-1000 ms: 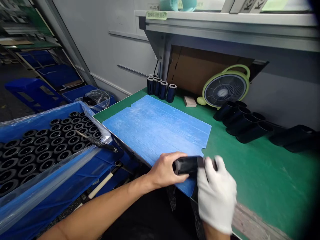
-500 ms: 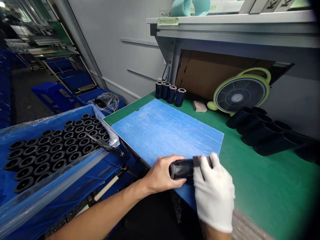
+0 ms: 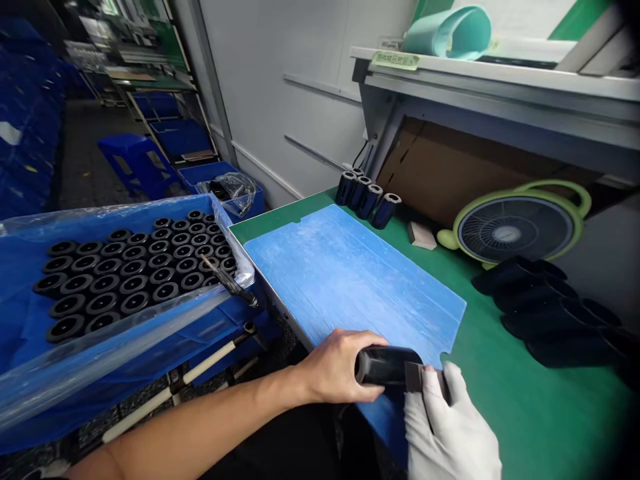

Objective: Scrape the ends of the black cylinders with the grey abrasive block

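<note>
My bare left hand (image 3: 345, 367) is closed around the near end of a black cylinder (image 3: 393, 365), held tilted above the front of the blue sheet (image 3: 345, 267). My right hand (image 3: 450, 427), in a white glove, grips a flat dark grey-brown block (image 3: 414, 377) that looks like a sanding block. The block lies against the cylinder's far end; its lower side is hidden by the gloved fingers.
Left stands a blue bin (image 3: 25, 240) with rows of black cylinders (image 3: 134, 267). On the green table (image 3: 500, 393) are several upright dark cylinders (image 3: 385, 212), a small block (image 3: 421, 235), a green-rimmed fan (image 3: 515, 230) and larger black tubes (image 3: 545, 300). A shelf (image 3: 480, 73) overhangs the back.
The view has swung left, so the scene sits further right. The cylinder stays in my left hand, while the gloved hand and its block have shifted slightly toward the cylinder's far end.
</note>
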`<state>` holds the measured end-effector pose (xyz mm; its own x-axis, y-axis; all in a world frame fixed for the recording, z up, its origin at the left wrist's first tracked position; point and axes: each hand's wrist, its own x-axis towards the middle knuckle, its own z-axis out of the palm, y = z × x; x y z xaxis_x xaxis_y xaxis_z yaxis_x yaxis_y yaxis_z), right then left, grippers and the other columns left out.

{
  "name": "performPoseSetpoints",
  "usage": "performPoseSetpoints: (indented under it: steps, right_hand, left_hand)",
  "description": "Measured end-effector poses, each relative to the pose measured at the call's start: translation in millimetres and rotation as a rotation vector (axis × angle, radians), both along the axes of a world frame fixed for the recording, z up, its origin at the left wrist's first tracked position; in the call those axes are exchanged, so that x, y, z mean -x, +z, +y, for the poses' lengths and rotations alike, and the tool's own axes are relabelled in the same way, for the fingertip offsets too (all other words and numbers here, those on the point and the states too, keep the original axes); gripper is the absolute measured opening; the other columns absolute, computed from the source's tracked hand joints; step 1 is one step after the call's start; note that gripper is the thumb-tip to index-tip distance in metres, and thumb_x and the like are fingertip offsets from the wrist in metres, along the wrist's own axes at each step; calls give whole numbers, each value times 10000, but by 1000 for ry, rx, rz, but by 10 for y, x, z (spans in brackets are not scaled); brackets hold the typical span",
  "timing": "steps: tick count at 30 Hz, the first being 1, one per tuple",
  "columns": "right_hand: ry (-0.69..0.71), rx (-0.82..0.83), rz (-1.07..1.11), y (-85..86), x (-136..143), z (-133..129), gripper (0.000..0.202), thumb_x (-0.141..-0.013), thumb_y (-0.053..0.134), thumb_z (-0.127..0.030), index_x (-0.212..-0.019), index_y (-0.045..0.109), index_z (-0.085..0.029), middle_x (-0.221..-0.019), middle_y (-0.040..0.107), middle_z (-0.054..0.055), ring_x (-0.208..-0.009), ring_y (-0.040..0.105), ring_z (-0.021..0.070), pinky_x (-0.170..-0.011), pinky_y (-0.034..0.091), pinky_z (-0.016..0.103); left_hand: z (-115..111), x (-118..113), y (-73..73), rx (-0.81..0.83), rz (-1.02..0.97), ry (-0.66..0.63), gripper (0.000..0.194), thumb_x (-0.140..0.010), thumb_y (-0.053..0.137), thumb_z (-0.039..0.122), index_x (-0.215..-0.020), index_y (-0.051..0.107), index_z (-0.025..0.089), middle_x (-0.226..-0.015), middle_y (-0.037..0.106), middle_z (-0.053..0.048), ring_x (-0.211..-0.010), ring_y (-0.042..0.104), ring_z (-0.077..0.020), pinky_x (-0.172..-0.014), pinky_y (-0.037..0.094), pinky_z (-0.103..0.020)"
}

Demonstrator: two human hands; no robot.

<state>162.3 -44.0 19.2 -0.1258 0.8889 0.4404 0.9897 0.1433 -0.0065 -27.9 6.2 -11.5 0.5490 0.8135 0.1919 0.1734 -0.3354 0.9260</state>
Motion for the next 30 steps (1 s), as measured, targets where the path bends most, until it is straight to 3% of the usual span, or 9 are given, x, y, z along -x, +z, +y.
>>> performPoseSetpoints:
  steps: [3,8,12,17,21,25,28,30]
  right_hand:
    - [-130,-26,11,-50,-19,-13,252,-981,404,-250,-1005,651,-209,-1062,569,97,-743,494,161,-600,283,308]
    - [-105,12,-59,-76,36,-102,331,-1028,365,-331,-1103,661,-202,-1241,582,143,-685,471,145,-592,333,310]
    - [-198,-28,32,6,137,-70,270,-999,398,-291,-1012,656,-213,-1068,580,96,-660,433,137,-577,273,310]
    - [-81,-38,9,39,177,-84,291,-992,378,-275,-1019,657,-193,-1117,567,136,-695,445,153,-597,298,325]
    - [-217,-28,2,31,191,-76,311,-1040,357,-315,-977,637,-195,-1074,573,108,-682,399,154,-596,265,343]
    - [-156,18,-20,4,241,-121,322,-1045,367,-348,-1034,655,-205,-1179,576,139,-697,424,152,-582,272,324]
    - [-183,41,40,10,154,66,286,-1031,424,-352,-1031,684,-232,-1153,605,113,-676,452,143,-568,278,307]
    - [-163,55,138,27,-43,262,321,-1033,414,-357,-1052,717,-254,-1189,640,88,-750,549,159,-617,384,310]
  left_hand:
    - [9,-3,-10,-9,6,27,582,-708,831,282,-1271,716,190,-1180,791,-77,-1029,769,-263,-927,611,-329]
    - [19,-4,-26,-10,-10,-4,578,-718,818,259,-1281,708,190,-1192,790,-76,-1030,773,-260,-919,615,-324]
    - [15,-3,-18,-37,-1,23,607,-712,833,268,-1301,701,201,-1225,784,-78,-1078,764,-273,-964,603,-345]
    - [14,-7,-5,-16,-13,3,569,-722,811,230,-1281,708,202,-1209,789,-68,-1051,771,-256,-934,607,-317]
    - [17,-16,-23,-39,-1,35,580,-728,825,281,-1289,705,197,-1228,783,-76,-1092,760,-274,-977,595,-343]
    - [23,-20,-43,-44,-8,3,572,-731,809,270,-1288,704,190,-1208,787,-76,-1067,768,-265,-948,602,-331]
    - [25,-18,-48,-70,-1,-20,584,-719,815,258,-1290,705,203,-1208,787,-70,-1077,762,-266,-960,593,-332]
    - [23,-14,-38,-53,14,1,582,-716,826,275,-1281,708,206,-1180,790,-60,-1039,765,-256,-935,597,-325]
